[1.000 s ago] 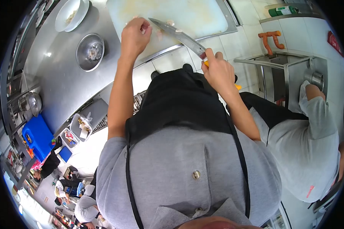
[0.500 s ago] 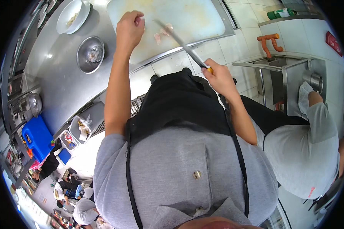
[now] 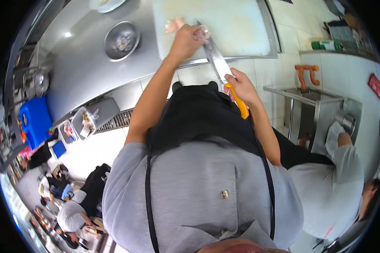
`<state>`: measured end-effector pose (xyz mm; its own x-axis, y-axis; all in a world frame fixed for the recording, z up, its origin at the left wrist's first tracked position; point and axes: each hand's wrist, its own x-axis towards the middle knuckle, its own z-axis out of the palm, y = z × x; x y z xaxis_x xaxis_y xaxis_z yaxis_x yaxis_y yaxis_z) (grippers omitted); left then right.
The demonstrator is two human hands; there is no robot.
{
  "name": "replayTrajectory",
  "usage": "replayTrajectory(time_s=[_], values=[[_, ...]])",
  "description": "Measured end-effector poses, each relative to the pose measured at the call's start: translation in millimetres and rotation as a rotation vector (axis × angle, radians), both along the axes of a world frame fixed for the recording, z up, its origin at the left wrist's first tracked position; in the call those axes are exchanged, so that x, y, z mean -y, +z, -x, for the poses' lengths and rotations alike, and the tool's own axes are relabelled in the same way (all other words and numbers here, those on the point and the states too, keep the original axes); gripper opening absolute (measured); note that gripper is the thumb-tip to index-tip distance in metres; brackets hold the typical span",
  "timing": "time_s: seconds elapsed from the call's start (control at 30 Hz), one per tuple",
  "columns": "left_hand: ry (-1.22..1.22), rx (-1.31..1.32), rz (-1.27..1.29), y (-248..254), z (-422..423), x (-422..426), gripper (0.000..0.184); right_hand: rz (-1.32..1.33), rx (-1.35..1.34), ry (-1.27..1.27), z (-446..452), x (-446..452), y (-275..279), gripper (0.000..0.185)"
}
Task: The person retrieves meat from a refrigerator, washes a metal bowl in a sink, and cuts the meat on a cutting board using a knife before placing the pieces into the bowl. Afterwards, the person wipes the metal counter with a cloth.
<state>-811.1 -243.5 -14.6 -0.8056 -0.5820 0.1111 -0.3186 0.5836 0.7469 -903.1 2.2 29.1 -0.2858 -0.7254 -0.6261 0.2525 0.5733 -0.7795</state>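
Observation:
My right hand [image 3: 243,87] is closed around the yellow handle of a knife [image 3: 215,58]. Its wide blade points away from me, flat side partly showing, with the tip over the white cutting board [image 3: 236,25]. At the blade's far end, my left hand [image 3: 186,43] pinches a small pale piece of raw meat [image 3: 204,33], which touches or lies over the blade. Another pinkish piece of meat [image 3: 173,25] rests on the board just beyond my left hand. What kind of meat it is I cannot tell.
A steel bowl [image 3: 121,41] with pale scraps stands on the steel counter [image 3: 84,63], left of the board. White dishes [image 3: 107,5] are at the far edge. On my right, a co-worker in grey [image 3: 333,185] is beside a steel sink stand [image 3: 299,96].
My left hand has moved right to the blade and now pinches a piece of meat. The knife has turned, showing more blade and handle. The view has shifted, with counter and board appearing farther right.

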Motion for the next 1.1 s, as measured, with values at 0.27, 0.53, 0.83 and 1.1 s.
replayTrajectory(time_s=[0.27, 0.53, 0.83, 1.1], values=[[0.326, -0.236, -0.043, 52.4, -84.9, 47.8, 0.043, 0.132, -0.201, 0.280, -23.1, 85.8, 47.2, 0.018], [0.701, -0.132, 0.420, 49.1, -169.6, 113.6, 0.025, 0.275, -0.643, 0.555, -74.1, 175.2, 59.0, 0.021], [0.688, -0.186, 0.317, 55.2, -153.0, 93.4, 0.025, 0.193, -0.389, 0.498, -82.6, 181.6, 60.2, 0.023], [0.695, -0.017, 0.620, 29.2, -145.3, 100.8, 0.024, 0.245, -0.348, 0.262, -55.1, 150.4, 45.2, 0.019]])
